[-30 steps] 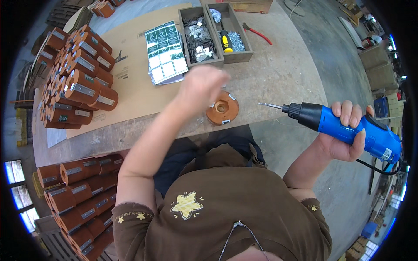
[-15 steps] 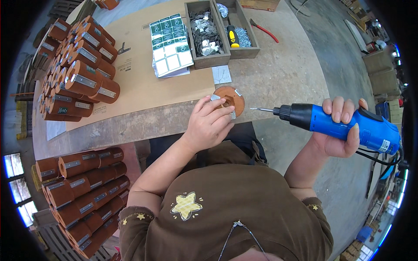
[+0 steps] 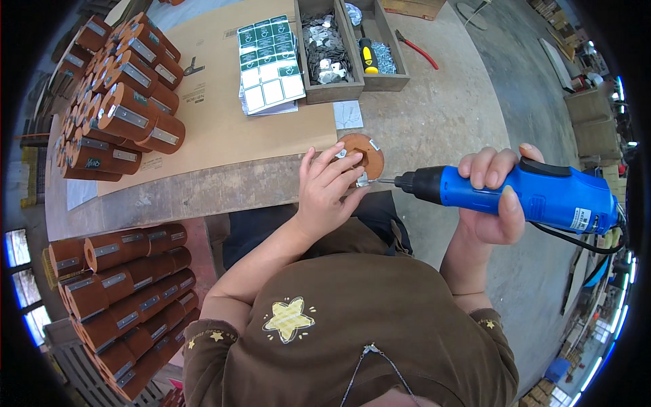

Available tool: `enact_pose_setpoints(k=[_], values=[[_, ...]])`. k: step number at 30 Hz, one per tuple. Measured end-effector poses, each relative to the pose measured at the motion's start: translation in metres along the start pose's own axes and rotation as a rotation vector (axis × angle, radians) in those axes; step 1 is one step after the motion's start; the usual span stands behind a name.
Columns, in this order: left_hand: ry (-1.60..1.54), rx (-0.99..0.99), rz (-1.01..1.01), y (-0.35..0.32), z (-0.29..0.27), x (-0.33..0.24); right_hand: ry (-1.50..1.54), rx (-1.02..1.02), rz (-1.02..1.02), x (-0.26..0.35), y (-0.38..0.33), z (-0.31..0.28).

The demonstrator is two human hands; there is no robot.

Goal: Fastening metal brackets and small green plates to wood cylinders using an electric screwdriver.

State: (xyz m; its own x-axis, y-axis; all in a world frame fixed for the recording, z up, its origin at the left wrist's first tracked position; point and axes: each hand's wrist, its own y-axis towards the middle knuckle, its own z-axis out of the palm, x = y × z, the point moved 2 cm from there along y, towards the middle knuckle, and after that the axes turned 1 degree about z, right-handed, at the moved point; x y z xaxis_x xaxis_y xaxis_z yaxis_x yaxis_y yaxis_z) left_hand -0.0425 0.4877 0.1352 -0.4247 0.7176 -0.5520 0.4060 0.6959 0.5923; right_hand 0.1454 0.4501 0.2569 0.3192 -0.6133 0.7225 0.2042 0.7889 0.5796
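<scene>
My right hand [image 3: 498,193] grips a blue electric screwdriver [image 3: 542,197] with a black nose, held level and pointing left. Its thin bit reaches a small metal plate [image 3: 363,180] on the near side of a reddish-brown round piece [image 3: 371,150] with a hole in its middle. At the table's front edge, my left hand [image 3: 330,186] steadies this piece, fingers over its top and thumb by the plate. Another small plate shows beside the fingers, and a third metal strip sits on the far right rim. Whether a screw is at the bit cannot be made out.
Stacked brown cylinders with metal strips [image 3: 129,115] stand at the table's left; more lie below [image 3: 129,285]. Sticker sheets [image 3: 271,68] rest on cardboard [image 3: 203,129]. A wooden box [image 3: 333,93] holds metal plates, screws and a yellow-black screwdriver [image 3: 368,57], near red-handled pliers [image 3: 420,51].
The electric screwdriver has moved left, bringing its bit from a gap away up to the metal plate. My left fingers have shifted slightly on the round piece.
</scene>
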Motion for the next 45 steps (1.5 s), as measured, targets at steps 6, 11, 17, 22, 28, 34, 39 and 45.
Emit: enact_pose_setpoints(k=[6,11,17,22,28,34,39,45], values=[[-0.029,-0.013,-0.016,-0.002,0.001,0.001,-0.055,-0.02,0.038,-0.007,0.0,0.013],[-0.062,-0.025,-0.032,-0.003,0.002,0.002,-0.105,-0.025,0.078,-0.01,0.003,0.024],[-0.062,-0.029,-0.027,-0.004,0.003,0.004,-0.195,0.108,0.019,-0.015,0.004,0.025],[-0.065,-0.026,-0.03,-0.004,0.002,0.004,-0.191,0.091,0.05,-0.018,0.004,0.031],[-0.075,-0.033,-0.032,-0.004,0.001,0.005,-0.2,0.136,0.052,-0.02,0.005,0.034],[-0.074,-0.018,-0.037,-0.003,-0.001,0.003,-0.215,0.168,0.052,-0.021,0.004,0.036],[-0.055,-0.005,-0.065,0.001,-0.004,-0.002,-0.244,0.197,0.049,-0.021,0.007,0.039],[-0.038,-0.022,-0.125,0.003,-0.001,-0.006,-0.22,0.257,0.04,-0.026,0.013,0.043]])
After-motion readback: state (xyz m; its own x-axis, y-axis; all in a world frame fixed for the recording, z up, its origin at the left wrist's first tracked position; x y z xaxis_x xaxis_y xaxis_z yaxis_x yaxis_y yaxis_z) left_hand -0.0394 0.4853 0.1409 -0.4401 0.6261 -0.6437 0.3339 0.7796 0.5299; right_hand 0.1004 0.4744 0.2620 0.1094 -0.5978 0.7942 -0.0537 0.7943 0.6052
